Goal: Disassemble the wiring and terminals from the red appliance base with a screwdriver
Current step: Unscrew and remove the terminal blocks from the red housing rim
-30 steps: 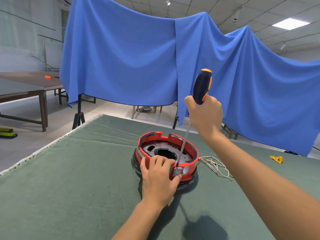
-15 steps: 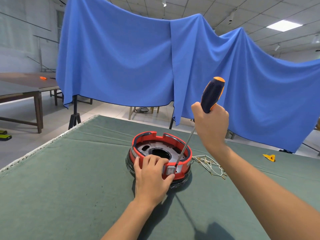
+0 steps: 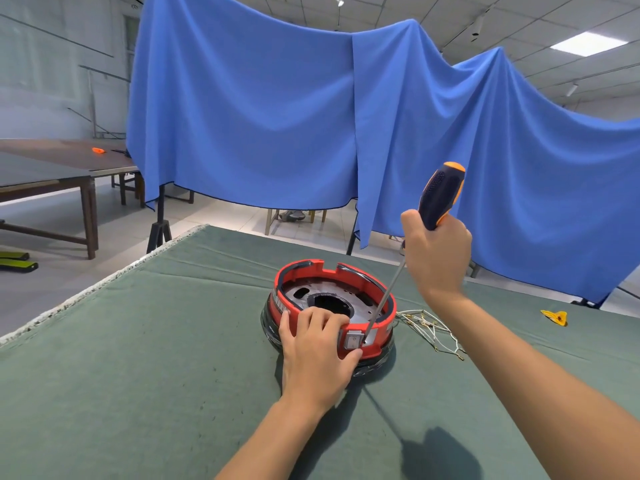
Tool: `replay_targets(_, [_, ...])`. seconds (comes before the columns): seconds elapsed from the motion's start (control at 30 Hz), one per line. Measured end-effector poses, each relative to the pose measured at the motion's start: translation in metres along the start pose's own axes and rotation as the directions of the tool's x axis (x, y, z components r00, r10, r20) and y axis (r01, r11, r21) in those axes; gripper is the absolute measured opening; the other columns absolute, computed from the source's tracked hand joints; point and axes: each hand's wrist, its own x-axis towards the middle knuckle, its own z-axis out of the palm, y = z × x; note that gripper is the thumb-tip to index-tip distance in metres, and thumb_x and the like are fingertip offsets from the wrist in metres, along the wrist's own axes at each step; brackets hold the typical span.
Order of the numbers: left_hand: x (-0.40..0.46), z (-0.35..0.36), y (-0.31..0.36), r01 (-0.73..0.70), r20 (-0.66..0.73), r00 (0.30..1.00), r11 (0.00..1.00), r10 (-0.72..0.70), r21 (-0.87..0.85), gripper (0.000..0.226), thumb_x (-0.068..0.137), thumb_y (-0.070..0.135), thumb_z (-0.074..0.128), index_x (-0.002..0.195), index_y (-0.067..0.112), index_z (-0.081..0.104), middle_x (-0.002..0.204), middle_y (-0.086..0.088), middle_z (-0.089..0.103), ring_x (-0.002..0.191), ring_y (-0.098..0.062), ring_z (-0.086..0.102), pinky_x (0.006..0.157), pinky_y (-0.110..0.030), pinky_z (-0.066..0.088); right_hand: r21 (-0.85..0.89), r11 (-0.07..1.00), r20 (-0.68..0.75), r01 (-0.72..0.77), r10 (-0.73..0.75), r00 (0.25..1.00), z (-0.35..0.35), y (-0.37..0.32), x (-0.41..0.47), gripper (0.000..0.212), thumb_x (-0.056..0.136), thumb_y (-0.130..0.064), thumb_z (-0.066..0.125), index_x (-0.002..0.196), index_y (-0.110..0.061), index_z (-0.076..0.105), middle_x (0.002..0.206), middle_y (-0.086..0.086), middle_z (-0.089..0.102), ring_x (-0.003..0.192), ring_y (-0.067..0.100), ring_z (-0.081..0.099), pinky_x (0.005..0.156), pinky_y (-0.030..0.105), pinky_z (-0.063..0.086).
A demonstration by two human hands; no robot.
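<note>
The red appliance base (image 3: 367, 292), a round ring with a metal plate and a dark hole inside, sits on the green cloth-covered table (image 3: 138, 358). My left hand (image 3: 317, 351) grips its near rim, fingers curled over the edge, thumb beside a small grey switch (image 3: 354, 340). My right hand (image 3: 438, 254) holds the blue-and-orange handle of a screwdriver (image 3: 440, 195). Its long shaft slants down to the left, and the tip meets the inside of the rim by the switch. A tangle of pale wires (image 3: 431, 329) lies on the cloth just right of the base.
A small yellow piece (image 3: 556, 317) lies on the table at far right. A blue cloth (image 3: 277, 116) hangs behind the table. Wooden tables (image 3: 52, 174) stand at left, across the floor. The table's left edge (image 3: 86, 292) runs diagonally.
My right hand and the screwdriver handle have swung to the right, so the shaft leans more steeply sideways. The tip stays at the rim by the switch. My left hand keeps its hold.
</note>
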Motion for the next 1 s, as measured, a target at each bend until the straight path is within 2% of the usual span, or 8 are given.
replay_targets(0.07, [0.000, 0.001, 0.000, 0.001, -0.004, 1.000, 1.000, -0.001, 0.005, 0.043, 0.079, 0.053, 0.060, 0.119, 0.037, 0.054, 0.119, 0.016, 0.049, 0.124, -0.009, 0.035, 0.115, -0.043, 0.004, 0.020, 1.000, -0.046, 0.013, -0.012, 0.999, -0.005, -0.006, 0.008, 0.035, 0.068, -0.037, 0.046, 0.052, -0.009, 0.034, 0.052, 0.020, 0.048, 0.045, 0.016, 0.036, 0.044, 0.029, 0.033])
replay_targets(0.17, [-0.001, 0.000, 0.000, -0.001, -0.007, 1.000, 1.000, 0.001, -0.009, 0.044, 0.079, 0.052, 0.062, 0.119, 0.035, 0.055, 0.119, 0.015, 0.051, 0.124, -0.010, 0.036, 0.115, -0.042, 0.002, 0.046, 0.998, -0.073, 0.032, -0.028, 0.997, -0.007, -0.014, 0.013, 0.038, 0.068, -0.037, 0.046, 0.057, -0.002, 0.038, 0.058, 0.024, 0.055, 0.056, 0.036, 0.050, 0.046, 0.033, 0.038])
replay_targets(0.23, [-0.001, -0.001, -0.001, -0.005, -0.004, 1.000, 1.000, 0.005, 0.002, 0.045, 0.079, 0.052, 0.062, 0.120, 0.035, 0.055, 0.120, 0.015, 0.050, 0.124, -0.010, 0.035, 0.115, -0.041, 0.002, 0.043, 0.998, -0.059, 0.042, -0.040, 0.997, -0.007, -0.015, 0.011, 0.033, 0.068, -0.036, 0.047, 0.051, -0.011, 0.035, 0.049, 0.016, 0.051, 0.049, 0.030, 0.047, 0.046, 0.029, 0.035])
replay_targets(0.3, [-0.001, -0.002, -0.001, -0.006, -0.005, 1.000, 1.000, 0.006, -0.006, 0.044, 0.079, 0.051, 0.063, 0.119, 0.035, 0.055, 0.119, 0.015, 0.051, 0.124, -0.011, 0.036, 0.115, -0.041, 0.002, 0.031, 0.998, -0.052, 0.059, -0.057, 0.997, -0.006, -0.013, 0.008, 0.034, 0.068, -0.035, 0.047, 0.047, -0.016, 0.029, 0.039, -0.003, 0.040, 0.041, 0.014, 0.037, 0.042, 0.023, 0.031])
replay_targets(0.4, [-0.001, -0.003, 0.000, -0.005, 0.003, 1.000, 1.000, 0.005, -0.011, 0.044, 0.079, 0.051, 0.063, 0.120, 0.035, 0.055, 0.120, 0.015, 0.050, 0.124, -0.010, 0.035, 0.115, -0.041, 0.002, 0.031, 0.998, -0.059, 0.060, -0.058, 0.997, -0.005, -0.012, 0.006, 0.034, 0.070, -0.033, 0.048, 0.047, -0.020, 0.026, 0.036, -0.009, 0.037, 0.041, 0.009, 0.037, 0.040, 0.015, 0.030])
replay_targets(0.87, [-0.001, 0.000, 0.000, -0.001, -0.009, 1.000, 1.000, 0.001, -0.007, 0.043, 0.078, 0.051, 0.063, 0.117, 0.035, 0.056, 0.117, 0.015, 0.051, 0.122, -0.010, 0.037, 0.115, -0.043, 0.004, 0.030, 0.996, -0.063, 0.087, -0.085, 0.994, -0.005, -0.011, 0.002, 0.034, 0.071, -0.032, 0.049, 0.050, -0.021, 0.024, 0.037, -0.010, 0.035, 0.041, 0.006, 0.036, 0.040, 0.011, 0.030])
replay_targets(0.97, [-0.002, 0.000, 0.000, -0.001, -0.001, 1.000, 1.000, 0.001, 0.001, 0.043, 0.079, 0.052, 0.061, 0.118, 0.036, 0.054, 0.119, 0.016, 0.050, 0.123, -0.009, 0.035, 0.115, -0.042, 0.004, 0.019, 0.999, -0.048, 0.041, -0.040, 0.998, -0.002, -0.010, 0.007, 0.033, 0.070, -0.035, 0.047, 0.048, -0.022, 0.028, 0.037, -0.007, 0.034, 0.041, 0.010, 0.037, 0.040, 0.015, 0.027])
replay_targets(1.0, [-0.002, 0.000, 0.000, -0.001, 0.000, 1.000, 1.000, 0.001, 0.001, 0.043, 0.079, 0.053, 0.061, 0.118, 0.036, 0.054, 0.119, 0.016, 0.049, 0.123, -0.009, 0.035, 0.115, -0.042, 0.003, 0.004, 1.000, -0.041, 0.008, -0.007, 0.999, -0.001, -0.009, 0.008, 0.033, 0.070, -0.037, 0.047, 0.048, -0.021, 0.030, 0.038, -0.007, 0.036, 0.042, 0.011, 0.037, 0.043, 0.022, 0.029])
